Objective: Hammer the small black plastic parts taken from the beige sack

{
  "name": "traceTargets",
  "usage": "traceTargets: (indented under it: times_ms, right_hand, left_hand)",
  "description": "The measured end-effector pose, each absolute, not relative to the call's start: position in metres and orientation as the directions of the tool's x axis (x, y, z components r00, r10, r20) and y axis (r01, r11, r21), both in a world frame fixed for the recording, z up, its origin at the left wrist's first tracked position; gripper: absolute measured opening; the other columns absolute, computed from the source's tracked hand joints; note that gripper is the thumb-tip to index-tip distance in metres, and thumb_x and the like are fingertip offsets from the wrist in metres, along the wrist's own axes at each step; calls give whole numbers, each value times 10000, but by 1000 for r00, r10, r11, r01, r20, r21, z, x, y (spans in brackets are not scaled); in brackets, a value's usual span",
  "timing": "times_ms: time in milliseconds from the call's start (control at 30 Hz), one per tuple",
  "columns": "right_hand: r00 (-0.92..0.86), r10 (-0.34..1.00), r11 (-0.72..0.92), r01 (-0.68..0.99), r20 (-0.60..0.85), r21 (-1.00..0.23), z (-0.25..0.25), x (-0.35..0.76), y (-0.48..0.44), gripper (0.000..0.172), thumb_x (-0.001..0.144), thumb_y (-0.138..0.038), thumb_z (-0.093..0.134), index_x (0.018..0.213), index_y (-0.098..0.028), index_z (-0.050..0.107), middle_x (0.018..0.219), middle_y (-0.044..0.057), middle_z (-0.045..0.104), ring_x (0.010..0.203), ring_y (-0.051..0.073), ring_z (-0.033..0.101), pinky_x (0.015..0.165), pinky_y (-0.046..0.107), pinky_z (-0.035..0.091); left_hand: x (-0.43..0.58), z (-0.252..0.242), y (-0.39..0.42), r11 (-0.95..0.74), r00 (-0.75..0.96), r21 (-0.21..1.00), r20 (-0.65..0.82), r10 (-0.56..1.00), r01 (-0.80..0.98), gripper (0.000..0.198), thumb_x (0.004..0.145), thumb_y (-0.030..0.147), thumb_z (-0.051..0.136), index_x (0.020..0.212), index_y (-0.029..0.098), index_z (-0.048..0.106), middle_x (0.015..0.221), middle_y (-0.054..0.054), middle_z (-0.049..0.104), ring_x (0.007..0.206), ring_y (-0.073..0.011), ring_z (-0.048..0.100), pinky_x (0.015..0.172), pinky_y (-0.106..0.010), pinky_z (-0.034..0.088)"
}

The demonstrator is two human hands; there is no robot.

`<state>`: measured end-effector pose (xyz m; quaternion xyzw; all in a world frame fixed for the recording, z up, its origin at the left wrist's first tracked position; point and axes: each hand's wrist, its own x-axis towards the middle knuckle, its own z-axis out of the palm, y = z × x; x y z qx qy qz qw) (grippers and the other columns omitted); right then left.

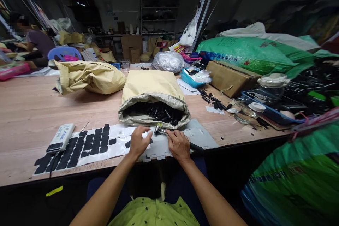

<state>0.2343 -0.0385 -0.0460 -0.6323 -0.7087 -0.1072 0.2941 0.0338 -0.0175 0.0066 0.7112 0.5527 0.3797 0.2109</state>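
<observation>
My right hand [178, 144] is wrapped around a small hammer [158, 129] with a metal head and a black handle end showing past my palm. The head is just right of my left hand [140, 142], whose fingers are curled together in a pinch; a whitish bit shows at the fingertips, too small to name. Both hands are above a grey-white board [201, 136] at the table's front edge. Behind them lies a tan sack [153, 81], its mouth rolled open towards me, with black elongated parts [161, 112] inside. A white sheet of black stickers [88, 143] extends left from under my left hand.
A white device [61, 137] sits on the sheet's left part. Another tan sack [91, 77] lies behind. To the right are loose black parts [215, 103], a cardboard box [230, 77], jars and green bags [249, 53]. A person [39, 40] sits far left.
</observation>
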Motion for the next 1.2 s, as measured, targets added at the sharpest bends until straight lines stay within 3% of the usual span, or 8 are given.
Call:
traceTargets:
  times_ms: [133, 300, 433, 700, 933, 1200]
  right_hand:
    - [-20, 834, 178, 956, 551, -235, -47, 235, -38, 291, 911, -208, 540, 1147, -278, 694, 833, 28, 610, 812, 179, 473, 737, 301, 316]
    - [-15, 843, 175, 953, 538, -248, -48, 237, -37, 292, 909, -217, 545, 1155, -280, 689, 848, 30, 611, 818, 178, 477, 735, 300, 321]
    - [-12, 854, 170, 951, 519, -257, -47, 237, -37, 299, 909, -225, 542, 1164, -284, 686, 846, 32, 609, 814, 177, 477, 728, 302, 322]
    - [2, 864, 151, 953, 504, -264, -46, 236, -38, 289, 910, -233, 556, 1163, -288, 683, 870, 29, 619, 843, 187, 483, 749, 310, 324]
    - [-9, 858, 162, 954, 514, -254, -48, 237, -39, 280, 918, -223, 534, 1149, -276, 683, 871, 30, 620, 839, 186, 486, 743, 306, 327]
    - [-22, 825, 227, 928, 564, -296, -46, 243, -42, 289, 952, -245, 476, 1148, -246, 689, 895, 39, 665, 838, 185, 546, 761, 306, 397]
  left_hand:
    - [68, 23, 57, -174, 35, 681, 213, 976, 711, 185, 860, 306, 618, 945, 168, 708, 923, -65, 678, 866, -180, 631, 829, -302, 484]
    - [102, 23, 101, -26, -29, 554, 91, 995, 832, 309, 837, 418, 644, 1005, 165, 703, 1099, -130, 639, 1033, -260, 614, 833, -330, 469]
    - [105, 24, 110, 47, -71, 547, 22, 997, 836, 236, 812, 376, 679, 965, 198, 705, 1116, -113, 640, 1045, -257, 614, 808, -316, 466]
    - [37, 30, 61, -231, 91, 701, 232, 968, 674, 171, 836, 342, 660, 938, 205, 667, 883, -18, 705, 838, -179, 609, 763, -284, 463]
    - [-4, -12, 0, -143, 58, 690, 145, 988, 710, 146, 782, 266, 681, 917, 214, 702, 887, -27, 697, 862, -204, 585, 770, -320, 470]
    - [29, -21, 1, -284, 243, 575, 149, 959, 767, 170, 771, 290, 735, 937, 256, 735, 879, -16, 646, 915, -206, 543, 829, -331, 393]
